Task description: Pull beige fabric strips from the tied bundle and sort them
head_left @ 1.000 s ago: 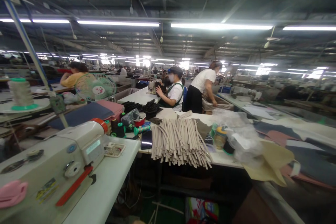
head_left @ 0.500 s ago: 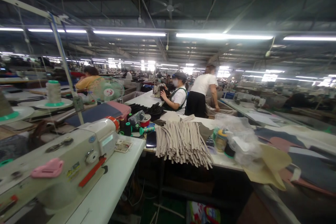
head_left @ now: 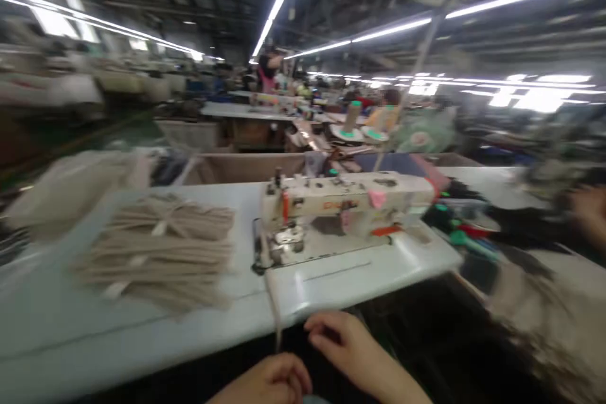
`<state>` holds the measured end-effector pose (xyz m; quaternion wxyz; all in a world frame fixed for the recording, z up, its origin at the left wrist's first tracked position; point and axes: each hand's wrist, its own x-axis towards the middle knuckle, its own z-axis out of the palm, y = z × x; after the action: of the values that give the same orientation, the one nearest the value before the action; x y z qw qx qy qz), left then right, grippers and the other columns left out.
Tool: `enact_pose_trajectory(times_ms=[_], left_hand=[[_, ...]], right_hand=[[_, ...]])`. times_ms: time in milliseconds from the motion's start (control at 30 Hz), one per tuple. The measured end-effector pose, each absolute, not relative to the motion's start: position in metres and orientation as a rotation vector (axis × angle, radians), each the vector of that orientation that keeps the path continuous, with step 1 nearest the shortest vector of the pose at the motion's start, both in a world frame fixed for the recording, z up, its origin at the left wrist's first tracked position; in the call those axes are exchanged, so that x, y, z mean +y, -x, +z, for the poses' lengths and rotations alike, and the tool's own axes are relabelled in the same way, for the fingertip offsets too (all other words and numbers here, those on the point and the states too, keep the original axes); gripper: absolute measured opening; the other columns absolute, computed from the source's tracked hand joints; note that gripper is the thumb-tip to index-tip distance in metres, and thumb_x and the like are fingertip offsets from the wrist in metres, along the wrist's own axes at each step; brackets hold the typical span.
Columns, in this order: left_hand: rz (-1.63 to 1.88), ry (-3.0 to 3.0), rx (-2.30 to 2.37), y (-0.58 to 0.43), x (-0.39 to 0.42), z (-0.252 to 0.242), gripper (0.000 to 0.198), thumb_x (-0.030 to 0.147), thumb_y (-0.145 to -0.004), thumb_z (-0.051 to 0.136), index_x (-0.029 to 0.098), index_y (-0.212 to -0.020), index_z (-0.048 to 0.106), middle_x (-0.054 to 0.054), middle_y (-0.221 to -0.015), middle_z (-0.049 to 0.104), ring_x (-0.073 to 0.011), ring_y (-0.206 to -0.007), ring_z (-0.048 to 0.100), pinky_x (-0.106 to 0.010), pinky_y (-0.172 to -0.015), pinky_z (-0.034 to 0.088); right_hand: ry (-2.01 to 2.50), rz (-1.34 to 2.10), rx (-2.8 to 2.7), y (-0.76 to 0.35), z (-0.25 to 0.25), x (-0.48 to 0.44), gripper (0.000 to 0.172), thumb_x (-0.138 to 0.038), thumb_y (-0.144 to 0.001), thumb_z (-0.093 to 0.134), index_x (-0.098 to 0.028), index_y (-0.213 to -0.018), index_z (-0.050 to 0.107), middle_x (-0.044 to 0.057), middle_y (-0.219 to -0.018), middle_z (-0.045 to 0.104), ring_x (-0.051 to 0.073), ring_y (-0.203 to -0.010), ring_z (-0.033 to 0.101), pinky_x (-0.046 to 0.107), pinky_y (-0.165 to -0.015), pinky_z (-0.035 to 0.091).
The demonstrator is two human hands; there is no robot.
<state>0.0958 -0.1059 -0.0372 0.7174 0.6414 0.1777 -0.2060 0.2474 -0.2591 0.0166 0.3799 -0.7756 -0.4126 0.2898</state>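
Observation:
At the bottom middle, my left hand (head_left: pixel 277 380) has its fingers curled closed. Whatever it may hold is hidden. A narrow beige strip (head_left: pixel 273 300) runs from the sewing machine (head_left: pixel 341 214) over the table's front edge, its lower end just above that hand; whether they touch I cannot tell. To the right, my right hand (head_left: pixel 343 347) is bent with a gap between thumb and fingers, and nothing shows in it. Both hands are in front of the white table (head_left: pixel 227 334). Bundles of beige strips (head_left: pixel 161 252), tied with pale bands, lie left of the machine.
A blurred pale plastic-wrapped heap (head_left: pixel 71 192) lies at the far left. A fabric-lined bin (head_left: pixel 246 167) is behind the table. Loose strips (head_left: pixel 544 322) hang at the right, near another person's hand (head_left: pixel 589 205). A thread stand's pole (head_left: pixel 407 95) rises behind the machine.
The view has swung left and down. The sewing machine has gone from the left side to the middle, the loose strips have gone to the right edge, and both my hands now show.

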Motion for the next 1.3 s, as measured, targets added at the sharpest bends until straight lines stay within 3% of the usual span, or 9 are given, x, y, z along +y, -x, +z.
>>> enact_pose_trajectory(times_ms=[67,233,467,600,700,800,1000,1167,1300], left_hand=[[-0.321,-1.333,0.317,-0.073,-0.092,-0.037,0.03,0.013,-0.068,0.06,0.017,-0.096,0.069,-0.001,-0.08,0.067,-0.0202,-0.084,0.061,-0.035,-0.085,0.048],[-0.114,-1.208,0.344,-0.024,-0.066,-0.025,0.031,0.017,-0.066,0.058,0.016,-0.095,0.068,-0.002,-0.079,0.065,-0.0183,-0.077,0.058,-0.031,-0.077,0.042],[0.172,-1.15,0.493,0.04,-0.039,-0.028,0.031,0.021,-0.073,0.059,0.013,-0.101,0.068,-0.005,-0.082,0.067,-0.017,-0.076,0.057,-0.029,-0.072,0.039],[0.27,-1.126,0.543,0.061,-0.03,-0.031,0.029,0.027,-0.077,0.062,0.013,-0.101,0.068,-0.006,-0.082,0.067,-0.0172,-0.075,0.057,-0.029,-0.073,0.039],[0.288,-1.102,0.552,0.068,-0.028,-0.03,0.029,0.03,-0.079,0.064,0.013,-0.101,0.068,-0.006,-0.082,0.067,-0.0172,-0.076,0.057,-0.029,-0.073,0.039],[0.294,-1.093,0.536,0.071,-0.027,-0.03,0.029,0.032,-0.079,0.064,0.013,-0.102,0.068,-0.006,-0.083,0.067,-0.0176,-0.077,0.058,-0.029,-0.072,0.039],[0.284,-1.104,0.51,0.063,-0.023,-0.028,0.028,0.028,-0.079,0.063,0.013,-0.102,0.069,-0.005,-0.082,0.068,-0.0171,-0.077,0.058,-0.029,-0.072,0.039],[0.348,-1.114,0.482,0.049,-0.019,-0.017,0.026,0.028,-0.079,0.063,0.012,-0.099,0.068,-0.005,-0.079,0.066,-0.0172,-0.076,0.058,-0.029,-0.073,0.039],[0.434,-1.1,0.468,0.042,-0.016,-0.012,0.025,0.029,-0.08,0.063,0.012,-0.098,0.067,-0.005,-0.077,0.065,-0.0165,-0.074,0.057,-0.029,-0.073,0.04]], right_hand=[[1.851,0.769,-1.168,-0.238,0.028,-0.225,0.021,-0.025,-0.091,0.058,-0.022,-0.107,0.072,0.004,-0.097,0.073,0.019,-0.091,0.067,0.03,-0.086,0.052],[1.717,0.63,-1.582,-0.203,0.056,-0.147,0.027,-0.022,-0.089,0.058,-0.024,-0.115,0.066,0.006,-0.112,0.067,0.02,-0.103,0.063,0.033,-0.094,0.051],[1.957,0.018,-1.96,-0.166,0.049,-0.042,0.076,-0.034,-0.077,0.08,-0.014,-0.141,0.046,0.019,-0.147,0.044,0.035,-0.141,0.037,0.049,-0.117,0.032],[2.037,-0.186,-2.051,-0.161,0.046,0.008,0.086,-0.042,-0.075,0.081,-0.012,-0.145,0.04,0.022,-0.149,0.042,0.037,-0.14,0.036,0.049,-0.115,0.031],[2.147,-0.228,-2.088,-0.157,0.049,0.028,0.093,-0.045,-0.07,0.085,-0.007,-0.143,0.04,0.024,-0.14,0.049,0.038,-0.132,0.043,0.049,-0.11,0.034],[2.264,-0.18,-2.092,-0.153,0.051,0.034,0.083,-0.045,-0.073,0.082,-0.006,-0.136,0.046,0.021,-0.124,0.058,0.036,-0.117,0.053,0.047,-0.099,0.041],[2.283,-0.167,-2.128,-0.142,0.045,0.033,0.035,-0.027,-0.083,0.069,-0.011,-0.111,0.055,0.017,-0.109,0.059,0.031,-0.105,0.058,0.037,-0.085,0.048],[2.327,-0.261,-2.099,-0.129,0.035,0.031,0.018,-0.013,-0.087,0.057,-0.011,-0.104,0.053,0.019,-0.105,0.06,0.033,-0.1,0.061,0.039,-0.08,0.049],[2.319,-0.195,-2.093,-0.134,0.039,0.031,0.017,-0.015,-0.088,0.059,-0.011,-0.104,0.053,0.02,-0.103,0.062,0.031,-0.095,0.064,0.037,-0.077,0.049]])
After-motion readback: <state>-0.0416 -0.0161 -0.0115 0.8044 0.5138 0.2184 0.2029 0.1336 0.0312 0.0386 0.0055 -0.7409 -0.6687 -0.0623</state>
